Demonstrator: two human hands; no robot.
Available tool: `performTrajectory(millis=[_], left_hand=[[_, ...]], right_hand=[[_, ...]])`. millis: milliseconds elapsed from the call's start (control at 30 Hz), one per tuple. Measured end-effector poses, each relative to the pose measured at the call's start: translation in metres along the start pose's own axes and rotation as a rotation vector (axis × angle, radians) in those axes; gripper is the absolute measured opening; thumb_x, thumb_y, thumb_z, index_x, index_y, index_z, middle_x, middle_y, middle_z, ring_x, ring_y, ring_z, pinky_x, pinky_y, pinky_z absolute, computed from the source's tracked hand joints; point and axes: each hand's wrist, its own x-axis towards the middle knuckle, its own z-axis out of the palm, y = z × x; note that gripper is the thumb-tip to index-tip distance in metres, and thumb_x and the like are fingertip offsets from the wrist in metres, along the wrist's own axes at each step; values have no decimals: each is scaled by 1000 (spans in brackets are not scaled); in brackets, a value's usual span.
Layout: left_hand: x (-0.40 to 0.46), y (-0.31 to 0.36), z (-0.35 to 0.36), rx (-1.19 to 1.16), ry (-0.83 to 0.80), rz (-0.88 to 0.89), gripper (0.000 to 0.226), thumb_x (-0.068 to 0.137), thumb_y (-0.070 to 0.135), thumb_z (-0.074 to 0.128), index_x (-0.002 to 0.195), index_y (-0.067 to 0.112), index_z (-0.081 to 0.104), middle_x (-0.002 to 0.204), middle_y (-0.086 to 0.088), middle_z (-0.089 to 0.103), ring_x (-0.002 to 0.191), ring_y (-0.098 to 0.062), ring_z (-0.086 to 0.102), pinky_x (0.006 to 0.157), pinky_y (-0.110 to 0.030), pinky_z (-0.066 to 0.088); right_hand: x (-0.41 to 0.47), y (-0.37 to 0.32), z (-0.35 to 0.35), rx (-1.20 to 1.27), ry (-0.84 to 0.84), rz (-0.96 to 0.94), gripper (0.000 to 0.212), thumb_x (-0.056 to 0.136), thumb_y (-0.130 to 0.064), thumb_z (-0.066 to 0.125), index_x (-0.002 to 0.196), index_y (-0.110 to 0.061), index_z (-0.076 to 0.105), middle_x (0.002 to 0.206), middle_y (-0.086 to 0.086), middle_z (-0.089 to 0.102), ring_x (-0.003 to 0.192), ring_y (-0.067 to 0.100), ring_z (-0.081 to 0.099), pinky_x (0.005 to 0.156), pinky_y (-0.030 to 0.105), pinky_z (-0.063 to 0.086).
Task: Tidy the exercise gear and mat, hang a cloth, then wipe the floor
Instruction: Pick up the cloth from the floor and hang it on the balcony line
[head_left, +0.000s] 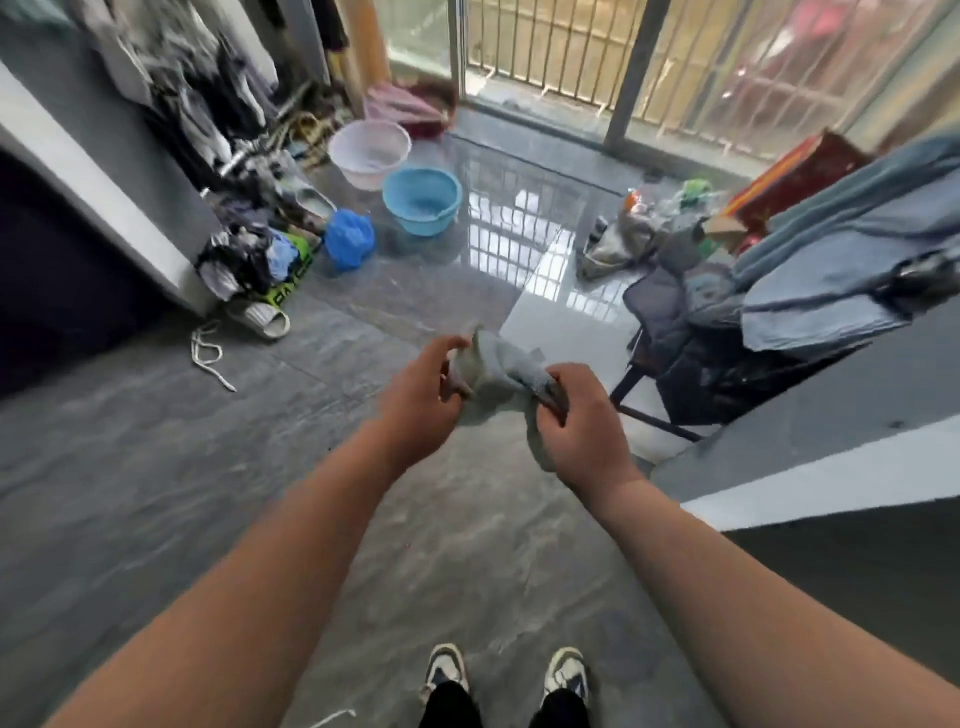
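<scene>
While standing on the grey floor (156, 467), the person is holding a grey cloth (498, 369) out in front at about waist height, the left hand (421, 400) pinching one bunched end with curled fingers and the right hand (576, 421) gripping the other end in a closed fist. Beyond the cloth, a blue basin (422, 201) and a white basin (370, 153) are sitting on the floor near a blue bag (349, 240), well apart from the hands.
</scene>
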Motion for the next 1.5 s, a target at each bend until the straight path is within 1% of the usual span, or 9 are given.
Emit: performTrajectory(millis=[200,267,367,467,700,900,1100,1267,1500], left_hand=[[-37,117,-127,-66,165,179,54,83,7,60,130,31,50,96,8,62,79,-9,58,78,-39,54],[-40,146,-158,-106,211,259,52,83,8,60,127,35,51,94,7,62,77,-9,59,74,-38,54],[-43,181,-193,-104,302,366,47,84,12,62,123,35,53,93,10,63,80,-10,63,74,-37,56],[-45,207,-220,-94,345,438,45,86,14,62,124,34,54,93,12,62,81,-11,64,74,-36,56],[-32,244,-270,-32,434,472,23,92,22,61,115,22,62,91,9,64,85,-11,65,67,-22,49],[1,260,-299,-81,452,489,15,94,24,57,107,25,64,94,10,64,81,-15,68,70,-36,56],[64,266,-307,-134,354,485,46,91,18,63,134,21,45,108,-3,55,91,-19,60,76,-37,57],[135,277,-296,-68,298,596,51,87,14,70,134,19,48,123,-7,52,113,-20,54,90,-30,45],[253,312,-266,20,247,771,55,79,31,79,125,26,49,104,7,51,84,-3,53,67,-11,44]], right_hand=[[16,-167,-88,124,148,-177,11,76,-15,56,85,-8,58,78,10,57,64,3,45,59,22,35],[22,-202,-109,122,235,-277,18,75,-31,53,86,-18,58,83,-2,57,74,0,51,65,17,37],[34,-235,-134,76,294,-398,10,76,-20,56,84,-14,57,82,0,56,76,12,51,66,25,37],[40,-259,-153,80,307,-425,18,76,-29,56,93,-25,56,88,-10,56,81,-4,53,68,12,36],[68,-297,-172,72,376,-455,23,81,-9,67,96,-24,57,91,-6,60,81,6,55,70,20,38],[103,-320,-182,206,403,-423,13,87,-8,65,98,-13,62,93,3,66,78,9,57,66,13,40],[179,-325,-184,154,349,-308,23,96,-22,60,118,-16,59,103,-4,60,90,10,55,76,24,44],[257,-314,-178,219,353,-351,13,85,-9,67,94,-18,67,85,-8,66,73,0,58,69,15,45],[390,-286,-184,190,329,-258,11,78,-19,67,88,-18,66,84,-1,68,76,14,65,64,28,51]])
